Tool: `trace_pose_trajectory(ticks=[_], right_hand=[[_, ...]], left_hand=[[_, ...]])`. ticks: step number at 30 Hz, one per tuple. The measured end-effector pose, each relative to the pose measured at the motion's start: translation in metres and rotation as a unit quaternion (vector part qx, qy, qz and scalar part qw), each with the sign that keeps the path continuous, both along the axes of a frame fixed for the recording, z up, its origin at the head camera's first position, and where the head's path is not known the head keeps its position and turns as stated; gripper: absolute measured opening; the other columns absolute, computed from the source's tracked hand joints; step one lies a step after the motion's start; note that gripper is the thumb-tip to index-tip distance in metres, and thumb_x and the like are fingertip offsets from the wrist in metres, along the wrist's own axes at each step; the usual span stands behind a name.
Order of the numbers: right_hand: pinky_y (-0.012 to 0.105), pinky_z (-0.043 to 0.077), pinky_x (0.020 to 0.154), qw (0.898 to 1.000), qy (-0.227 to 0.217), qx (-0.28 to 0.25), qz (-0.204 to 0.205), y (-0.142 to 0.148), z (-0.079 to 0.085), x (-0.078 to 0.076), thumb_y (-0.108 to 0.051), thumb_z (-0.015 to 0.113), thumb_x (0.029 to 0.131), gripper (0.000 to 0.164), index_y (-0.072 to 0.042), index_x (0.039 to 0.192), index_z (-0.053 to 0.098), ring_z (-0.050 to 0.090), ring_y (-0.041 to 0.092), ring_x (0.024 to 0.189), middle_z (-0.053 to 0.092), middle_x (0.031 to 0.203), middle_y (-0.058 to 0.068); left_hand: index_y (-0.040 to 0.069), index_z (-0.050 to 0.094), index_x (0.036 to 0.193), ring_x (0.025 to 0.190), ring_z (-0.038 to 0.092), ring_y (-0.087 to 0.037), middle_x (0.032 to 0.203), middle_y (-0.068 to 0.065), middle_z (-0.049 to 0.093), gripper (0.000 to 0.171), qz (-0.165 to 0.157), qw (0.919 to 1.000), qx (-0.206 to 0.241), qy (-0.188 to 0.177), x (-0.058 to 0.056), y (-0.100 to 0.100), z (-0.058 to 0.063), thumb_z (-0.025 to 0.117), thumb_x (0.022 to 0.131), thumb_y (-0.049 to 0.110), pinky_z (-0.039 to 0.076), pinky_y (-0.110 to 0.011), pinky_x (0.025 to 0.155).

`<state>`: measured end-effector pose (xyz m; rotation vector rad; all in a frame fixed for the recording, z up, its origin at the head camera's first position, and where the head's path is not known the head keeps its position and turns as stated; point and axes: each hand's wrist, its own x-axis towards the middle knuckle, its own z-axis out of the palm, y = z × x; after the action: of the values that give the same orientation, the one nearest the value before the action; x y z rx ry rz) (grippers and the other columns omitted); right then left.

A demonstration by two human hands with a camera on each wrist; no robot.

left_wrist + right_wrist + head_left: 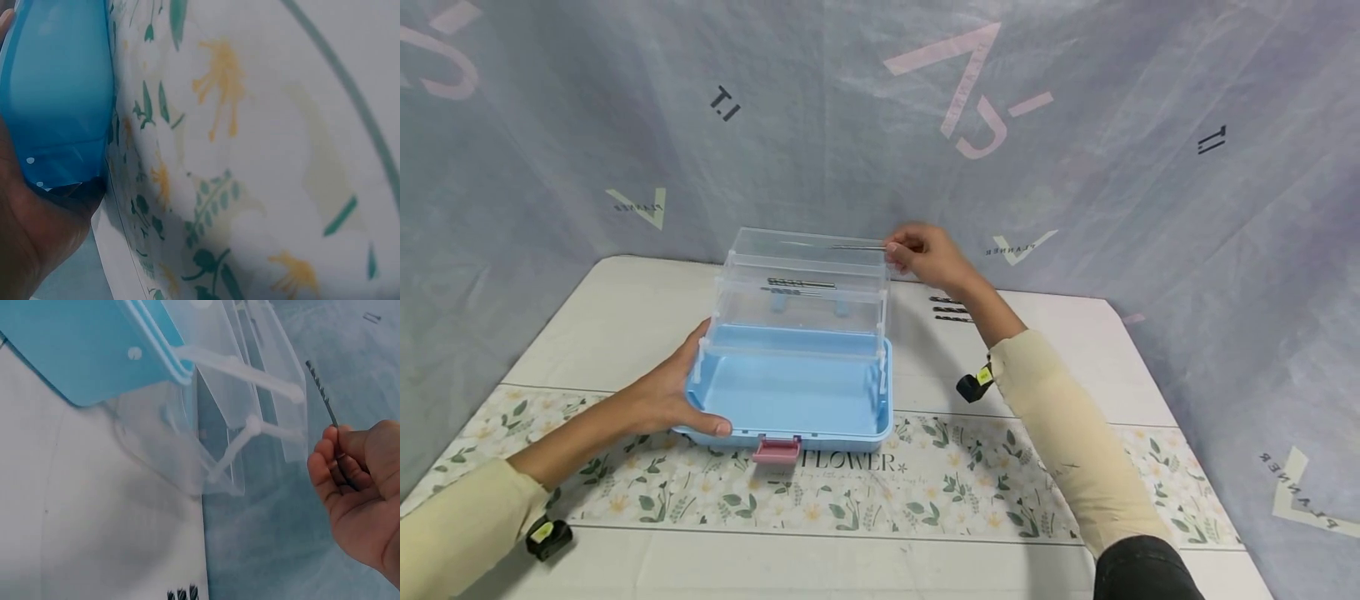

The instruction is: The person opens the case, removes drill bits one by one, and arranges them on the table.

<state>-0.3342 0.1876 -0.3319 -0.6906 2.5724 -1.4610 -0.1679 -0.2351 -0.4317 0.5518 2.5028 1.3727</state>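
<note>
A light blue toolbox [797, 392] stands with its clear stepped trays [808, 271] raised. Round its left end, my left hand [666, 396] holds it, thumb over the front corner and fingers along the side. The left wrist view shows this hand against the blue wall [59, 81]. My right hand [928, 254] pinches a thin drill bit [322, 390] by one end, its fluted tip pointing away from the fingers. In the head view the bit overlaps the top tray's right end. Several drill bits [801, 284] lie in a lower tray.
Three dark drill bits [951, 309] lie in a row on the white table, right of the toolbox. The box's pink latch [777, 450] hangs at the front, above a flowered band [925, 475]. Behind the table hangs a grey printed cloth [820, 150].
</note>
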Motion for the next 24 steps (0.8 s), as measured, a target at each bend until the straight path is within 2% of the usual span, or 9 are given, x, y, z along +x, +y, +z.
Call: trace_pose_trajectory(ticks=[2, 4, 9, 12, 15, 20, 24], right_hand=[[0.054, 0.062, 0.101, 1.0, -0.018, -0.014, -0.011, 0.007, -0.001, 0.001, -0.013, 0.06, 0.118, 0.03, 0.008, 0.135, 0.074, 0.071, 0.019, 0.093, 0.076, 0.119, 0.025], [0.049, 0.063, 0.099, 0.999, -0.028, -0.02, -0.015, 0.015, -0.002, 0.001, -0.014, 0.061, 0.118, 0.029, 0.007, 0.134, 0.075, 0.071, 0.016, 0.091, 0.077, 0.115, 0.019], [0.026, 0.061, 0.088, 0.999, -0.042, -0.023, -0.019, 0.034, -0.005, -0.001, -0.017, 0.062, 0.118, 0.031, 0.007, 0.136, 0.073, 0.071, 0.012, 0.093, 0.075, 0.105, 0.001], [0.026, 0.061, 0.091, 0.998, -0.056, -0.036, -0.02, 0.045, -0.008, -0.002, -0.016, 0.061, 0.118, 0.034, 0.01, 0.138, 0.071, 0.071, 0.011, 0.095, 0.075, 0.102, -0.005], [0.026, 0.062, 0.093, 0.996, -0.068, -0.056, -0.021, 0.054, -0.011, -0.003, -0.016, 0.061, 0.118, 0.033, 0.009, 0.137, 0.072, 0.072, 0.012, 0.096, 0.075, 0.1, -0.008], [0.03, 0.063, 0.095, 0.994, -0.08, -0.066, -0.03, 0.069, -0.017, -0.001, -0.017, 0.062, 0.118, 0.031, 0.006, 0.135, 0.073, 0.073, 0.016, 0.098, 0.076, 0.099, -0.009], [0.031, 0.063, 0.095, 0.993, -0.093, -0.065, -0.034, 0.079, -0.022, 0.0, -0.016, 0.061, 0.118, 0.03, 0.007, 0.136, 0.072, 0.072, 0.017, 0.098, 0.076, 0.098, -0.008]], left_hand=[[0.028, -0.019, 0.181, 0.161, 0.032, -0.063, 0.183, -0.033, 0.016, 0.166, 0.001, 1.0, -0.001, 0.0, 0.0, 0.0, 0.0, 0.106, 0.072, 0.018, 0.038, -0.086, 0.118], [0.028, -0.019, 0.181, 0.162, 0.031, -0.063, 0.184, -0.033, 0.016, 0.166, 0.001, 1.0, -0.002, 0.001, 0.0, 0.0, 0.0, 0.106, 0.072, 0.018, 0.038, -0.086, 0.118], [0.03, -0.018, 0.181, 0.165, 0.026, -0.063, 0.185, -0.031, 0.014, 0.166, 0.0, 1.0, -0.007, 0.005, -0.001, -0.001, -0.001, 0.106, 0.071, 0.019, 0.035, -0.089, 0.118], [0.031, -0.018, 0.181, 0.166, 0.022, -0.063, 0.186, -0.03, 0.011, 0.166, -0.001, 0.9999, -0.009, 0.007, -0.001, -0.001, 0.0, 0.107, 0.071, 0.02, 0.033, -0.089, 0.118], [0.031, -0.017, 0.181, 0.165, 0.025, -0.062, 0.186, -0.029, 0.012, 0.166, -0.004, 0.9999, -0.005, 0.011, -0.001, 0.0, 0.0, 0.106, 0.071, 0.019, 0.035, -0.089, 0.117], [0.03, -0.014, 0.182, 0.158, 0.038, -0.059, 0.181, -0.03, 0.023, 0.164, -0.011, 0.9997, 0.011, 0.018, -0.002, 0.001, -0.001, 0.106, 0.07, 0.015, 0.042, -0.083, 0.114], [0.03, -0.014, 0.182, 0.155, 0.042, -0.059, 0.179, -0.03, 0.026, 0.164, -0.013, 0.9996, 0.015, 0.018, -0.003, 0.001, -0.001, 0.106, 0.071, 0.015, 0.045, -0.081, 0.114]])
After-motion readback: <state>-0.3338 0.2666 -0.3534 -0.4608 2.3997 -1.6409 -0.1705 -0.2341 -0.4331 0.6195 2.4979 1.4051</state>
